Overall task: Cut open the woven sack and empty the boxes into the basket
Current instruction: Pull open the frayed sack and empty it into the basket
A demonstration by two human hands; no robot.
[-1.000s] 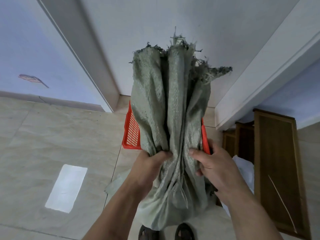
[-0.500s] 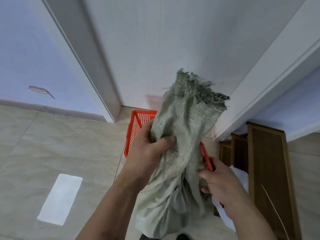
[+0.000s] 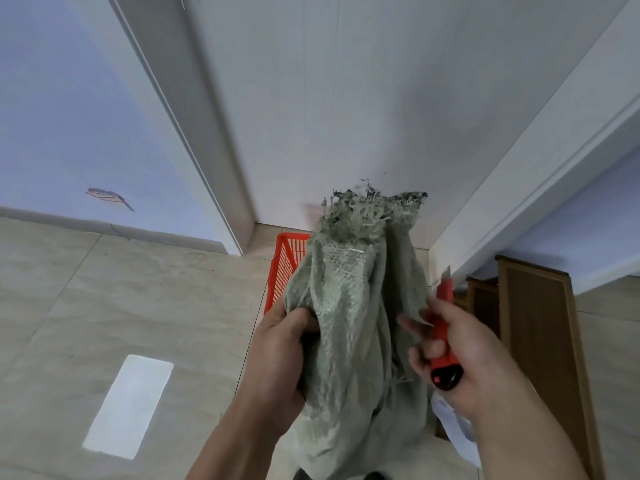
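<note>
A grey-green woven sack (image 3: 349, 306) hangs bunched and limp in front of me, its frayed cut edge at the top. My left hand (image 3: 280, 355) grips the sack's left side around the middle. My right hand (image 3: 460, 355) holds a red utility knife (image 3: 442, 327) just right of the sack, blade end pointing up, fingers partly spread toward the cloth. Behind the sack stands a red plastic basket (image 3: 285, 265) on the floor, mostly hidden. No boxes are visible.
Beige floor tiles spread to the left, with a bright light patch (image 3: 130, 407). A white door and frame (image 3: 311, 116) rise behind the basket. Brown wooden panels (image 3: 540, 341) lie at the right, beside white plastic (image 3: 453, 427) below my right hand.
The sack has been bunched lower and shorter. My right hand let go of the cloth and drew away to the right, so the red knife in it now shows.
</note>
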